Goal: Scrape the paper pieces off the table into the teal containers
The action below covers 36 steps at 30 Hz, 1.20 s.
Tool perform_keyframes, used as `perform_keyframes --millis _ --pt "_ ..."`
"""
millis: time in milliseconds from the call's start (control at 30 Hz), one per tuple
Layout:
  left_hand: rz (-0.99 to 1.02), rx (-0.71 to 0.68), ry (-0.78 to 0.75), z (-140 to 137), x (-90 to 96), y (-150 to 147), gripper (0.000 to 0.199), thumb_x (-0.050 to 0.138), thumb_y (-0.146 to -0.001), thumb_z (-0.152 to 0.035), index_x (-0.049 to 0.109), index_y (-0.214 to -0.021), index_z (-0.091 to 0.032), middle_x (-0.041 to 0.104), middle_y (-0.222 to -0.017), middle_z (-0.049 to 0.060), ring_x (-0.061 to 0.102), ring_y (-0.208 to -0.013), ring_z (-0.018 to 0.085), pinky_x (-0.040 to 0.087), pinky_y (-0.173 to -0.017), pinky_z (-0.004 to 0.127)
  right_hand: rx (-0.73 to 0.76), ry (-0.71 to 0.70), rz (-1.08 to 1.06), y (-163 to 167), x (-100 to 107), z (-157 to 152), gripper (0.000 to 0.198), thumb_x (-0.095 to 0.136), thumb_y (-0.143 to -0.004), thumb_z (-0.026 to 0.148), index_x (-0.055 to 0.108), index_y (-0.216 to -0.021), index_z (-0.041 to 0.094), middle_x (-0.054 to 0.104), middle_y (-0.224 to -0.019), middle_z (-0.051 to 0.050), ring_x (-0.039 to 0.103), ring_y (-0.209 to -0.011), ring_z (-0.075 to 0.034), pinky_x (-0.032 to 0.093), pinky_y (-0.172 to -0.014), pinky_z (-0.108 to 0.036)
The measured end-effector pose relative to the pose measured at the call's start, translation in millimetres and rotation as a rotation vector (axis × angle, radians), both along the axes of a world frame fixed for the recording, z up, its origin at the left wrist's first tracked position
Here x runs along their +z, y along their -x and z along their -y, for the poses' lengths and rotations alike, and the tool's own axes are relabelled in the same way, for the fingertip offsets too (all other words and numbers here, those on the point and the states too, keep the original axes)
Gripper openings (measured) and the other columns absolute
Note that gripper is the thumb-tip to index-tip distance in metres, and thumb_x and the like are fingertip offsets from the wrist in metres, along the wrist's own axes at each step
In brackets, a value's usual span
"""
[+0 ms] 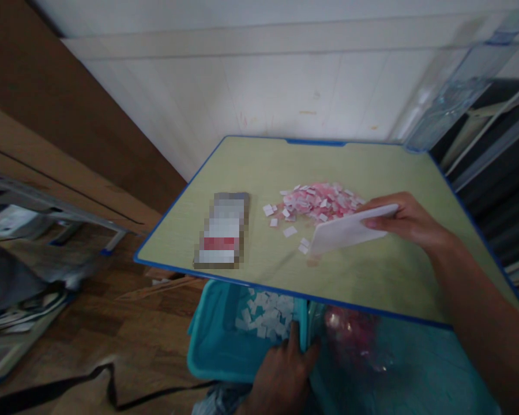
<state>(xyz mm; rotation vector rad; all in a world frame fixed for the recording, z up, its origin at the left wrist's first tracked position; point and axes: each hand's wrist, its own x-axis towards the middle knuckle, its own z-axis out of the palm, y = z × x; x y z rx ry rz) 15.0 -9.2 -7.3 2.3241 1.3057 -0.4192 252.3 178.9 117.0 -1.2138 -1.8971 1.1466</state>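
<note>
My right hand (409, 219) is closed on a flat white card (350, 231), thumb on the near face, holding it tilted on edge over the table. Just behind the card lies a heap of small pink and white paper pieces (315, 200), with a few loose squares to its left. Below the table's front edge, my left hand (283, 372) grips the right rim of a teal plastic basin (214, 346), index finger inside and thumb on the other side. Small white paper squares (266, 314) lie in the basin.
The pale table (251, 155) has a blue edge, with a blurred-out phone-like object (222, 230) on its left. A clear plastic bottle (450, 101) stands at the back right corner. Right of the basin is a clear bag with something pink-red (354, 334). A black strap (108, 380) runs lower left.
</note>
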Motion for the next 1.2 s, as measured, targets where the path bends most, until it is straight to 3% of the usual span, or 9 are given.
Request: perform_keyframes --millis 133,267,400,533,800,1200 --pt "-0.008 -0.009 0.041 -0.8 2.3 0.2 0.061 0.044 -0.076 -0.013 0.029 -0.132 -0.032 0.033 -0.132 0.021 0.061 -0.08 0.025 0.049 -0.065 0.039 0.058 0.02 0.028 1.7 -3.8 -4.1 0.029 0.067 -0.062 0.04 0.071 -0.081 0.018 0.068 -0.073 -0.002 0.058 -0.058 -0.014 0.04 -0.049 -0.022" --pt "-0.017 -0.005 0.056 -2.6 5.0 -0.5 0.061 0.043 -0.077 -0.013 0.028 -0.133 -0.032 0.031 -0.133 0.023 0.06 -0.082 0.027 0.049 -0.065 0.041 0.078 0.074 0.053 -18.3 -0.6 -9.5 0.024 0.07 -0.059 0.038 0.071 -0.075 0.02 0.066 -0.065 -0.001 0.054 -0.053 -0.014 0.038 -0.046 -0.023" --pt "-0.002 0.019 0.063 -2.7 5.2 -1.0 0.063 0.044 -0.075 -0.011 0.03 -0.132 -0.033 0.032 -0.133 0.02 0.06 -0.082 0.027 0.048 -0.067 0.039 -0.009 0.046 0.054 -27.7 -1.3 -12.9 0.024 0.071 -0.058 0.039 0.071 -0.075 0.022 0.066 -0.065 -0.001 0.053 -0.053 -0.014 0.037 -0.047 -0.024" --pt "0.02 0.023 0.063 -1.6 1.9 -0.4 0.062 0.044 -0.075 -0.012 0.03 -0.132 -0.033 0.032 -0.133 0.022 0.061 -0.08 0.028 0.049 -0.064 0.04 -0.058 0.012 0.042 -17.2 -6.4 -15.1 0.032 0.068 -0.06 0.042 0.07 -0.079 0.016 0.065 -0.068 -0.003 0.054 -0.057 -0.013 0.038 -0.051 -0.023" --pt "0.022 0.015 0.045 -1.6 2.4 1.0 0.061 0.043 -0.076 -0.011 0.03 -0.131 -0.033 0.034 -0.132 0.022 0.061 -0.081 0.026 0.048 -0.066 0.039 0.018 0.091 -0.043 -5.4 -11.4 -14.0 0.026 0.071 -0.058 0.035 0.071 -0.078 0.019 0.066 -0.07 -0.001 0.055 -0.058 -0.012 0.039 -0.052 -0.021" --pt "-0.021 0.017 0.038 -1.8 1.5 0.2 0.056 0.042 -0.079 -0.014 0.032 -0.13 -0.034 0.033 -0.133 0.021 0.06 -0.083 0.027 0.048 -0.067 0.04 0.267 0.035 -0.009 7.8 -16.7 -17.4 0.024 0.067 -0.065 0.034 0.071 -0.078 0.015 0.065 -0.067 -0.002 0.054 -0.057 -0.011 0.04 -0.051 -0.021"
